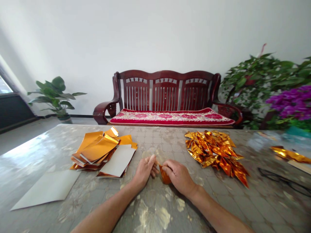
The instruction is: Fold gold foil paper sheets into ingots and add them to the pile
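My left hand and my right hand meet near the middle of the stone-patterned table, holding a small folded piece of gold-orange foil between them. To the left of my left hand lies a loose stack of gold foil sheets, with a white-backed sheet on top at its near corner. To the right of my right hand sits a heap of folded gold foil triangles.
A large white-backed sheet lies at the table's left. Dark eyeglasses and a gold foil strip lie at the right. Beyond the far edge stand a dark wooden bench and potted plants.
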The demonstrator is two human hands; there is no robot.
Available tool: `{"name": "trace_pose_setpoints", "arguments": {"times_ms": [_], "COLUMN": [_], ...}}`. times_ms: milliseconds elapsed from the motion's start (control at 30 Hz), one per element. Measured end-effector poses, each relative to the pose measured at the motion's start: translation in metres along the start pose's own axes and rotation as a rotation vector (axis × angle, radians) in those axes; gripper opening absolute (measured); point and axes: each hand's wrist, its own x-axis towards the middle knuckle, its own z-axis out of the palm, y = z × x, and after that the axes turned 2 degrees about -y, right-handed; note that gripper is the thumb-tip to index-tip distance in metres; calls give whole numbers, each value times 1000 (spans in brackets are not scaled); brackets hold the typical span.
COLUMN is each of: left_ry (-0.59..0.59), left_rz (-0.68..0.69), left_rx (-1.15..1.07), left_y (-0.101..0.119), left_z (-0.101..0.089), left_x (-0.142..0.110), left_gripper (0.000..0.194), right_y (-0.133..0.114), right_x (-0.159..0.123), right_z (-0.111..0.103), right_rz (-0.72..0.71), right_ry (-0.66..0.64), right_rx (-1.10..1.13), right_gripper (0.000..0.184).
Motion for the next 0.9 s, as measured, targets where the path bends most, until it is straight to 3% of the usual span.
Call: {"name": "trace_pose_setpoints", "arguments": {"times_ms": [200,500,700,900], "left_ry": [-229,-215,-145,113], "left_rz": [-121,-67,30,192], "left_rx": [-208,-219,-65,59], "left_y": [0,4,4,4], "left_z": [-9,-8,-4,0], "left_x": [0,-8,-9,-7], "left_gripper": [54,49,38,18], "right_y": [6,8,5,3], "right_x": [2,2,1,2], "right_z": [2,1,-2,-4], "right_rz": [37,29,-44,-43], "right_ry": [-42,-21,26,88], "right_rx": [193,194,20,20], "right_gripper": [27,27,22,12]}}
